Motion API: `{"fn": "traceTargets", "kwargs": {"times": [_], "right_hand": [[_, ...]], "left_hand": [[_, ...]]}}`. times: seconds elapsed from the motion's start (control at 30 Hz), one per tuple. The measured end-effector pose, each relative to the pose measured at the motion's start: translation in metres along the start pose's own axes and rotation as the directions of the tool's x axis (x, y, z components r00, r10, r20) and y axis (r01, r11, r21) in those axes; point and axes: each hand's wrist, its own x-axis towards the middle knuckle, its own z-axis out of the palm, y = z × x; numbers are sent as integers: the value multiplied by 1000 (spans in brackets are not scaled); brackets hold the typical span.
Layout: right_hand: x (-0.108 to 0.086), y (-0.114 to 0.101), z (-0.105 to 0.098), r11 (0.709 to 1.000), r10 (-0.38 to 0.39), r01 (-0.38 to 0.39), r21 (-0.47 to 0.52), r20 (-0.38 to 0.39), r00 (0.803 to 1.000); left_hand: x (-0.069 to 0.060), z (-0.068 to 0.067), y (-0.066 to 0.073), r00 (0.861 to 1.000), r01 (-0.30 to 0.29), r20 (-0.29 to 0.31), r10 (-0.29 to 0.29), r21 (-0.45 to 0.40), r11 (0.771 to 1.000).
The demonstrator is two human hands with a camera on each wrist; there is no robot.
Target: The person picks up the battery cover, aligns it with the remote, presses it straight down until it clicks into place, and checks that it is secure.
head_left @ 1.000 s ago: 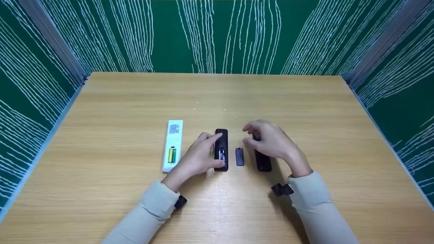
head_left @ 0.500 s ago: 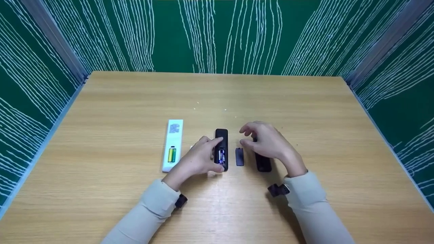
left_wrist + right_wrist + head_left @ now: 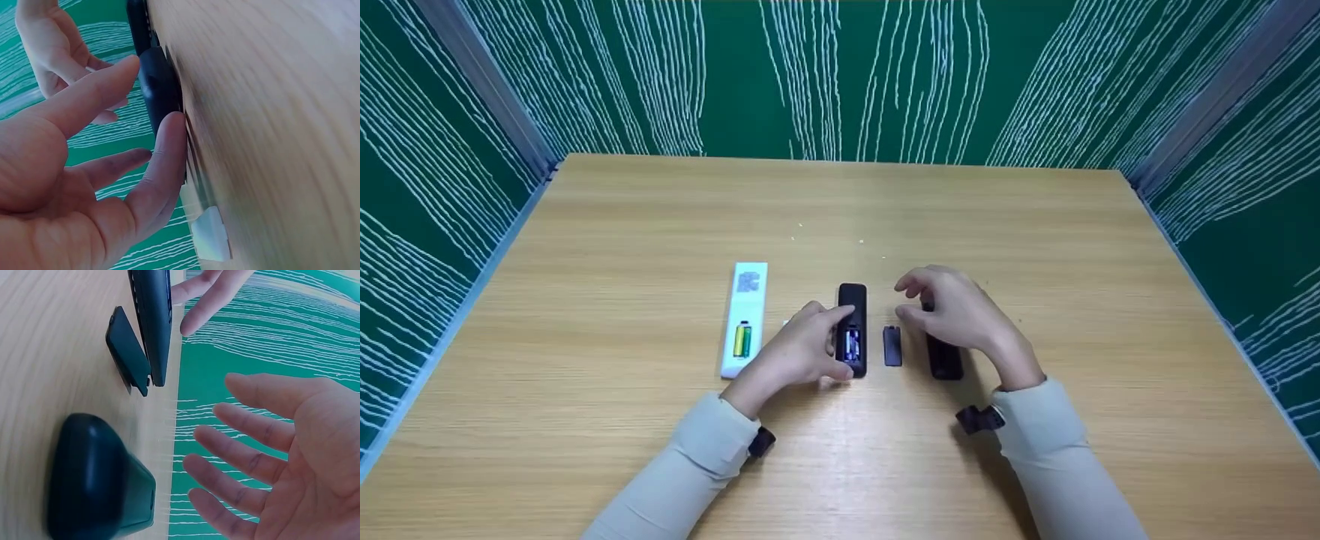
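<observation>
My left hand (image 3: 802, 346) holds a black remote control (image 3: 851, 296) between thumb and index finger, the thumb at its near left edge. The remote lies back up, and two bluish batteries (image 3: 851, 345) show in its uncovered compartment. Just right of it lies a dark battery cover (image 3: 892, 346). My right hand (image 3: 960, 311) hovers with loosely bent fingers and nothing in them, above another black remote (image 3: 945, 360) that it partly hides. In the right wrist view, that hand (image 3: 281, 455) is apart from the remote (image 3: 95, 478).
A white remote (image 3: 746, 300) lies on the left, a yellow and a green battery (image 3: 742, 341) in its uncovered compartment. A small white piece (image 3: 211, 233) rests near my left hand. Tiny white bits (image 3: 861, 241) dot the wooden table (image 3: 840, 202). Green patterned walls (image 3: 840, 75) surround it.
My left thumb has slid from over the battery compartment to the remote's near edge, so the batteries show more. The right hand moved slightly left, then back.
</observation>
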Motion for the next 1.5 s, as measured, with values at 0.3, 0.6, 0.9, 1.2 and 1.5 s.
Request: {"fn": "traceTargets", "kwargs": {"times": [0.3,0.6,0.9,1.2,1.5], "right_hand": [[1,-3,-1,1000,5,-5,-11,5,1000],[2,-4,-2,1000,11,-11,-13,10,1000],[2,0,2,1000,-10,10,-9,19,1000],[5,1,10,999,-41,42,-15,40,998],[5,2,15,999,-39,41,-15,91,995]], "left_hand": [[1,1,-2,1000,-4,-7,3,-20,1000],[0,0,0,1000,5,-22,-5,-2,1000],[1,1,0,1000,8,-19,-8,9,1000],[2,2,-1,1000,-10,-21,11,23,1000],[2,3,0,1000,2,-11,-2,-34,999]]}}
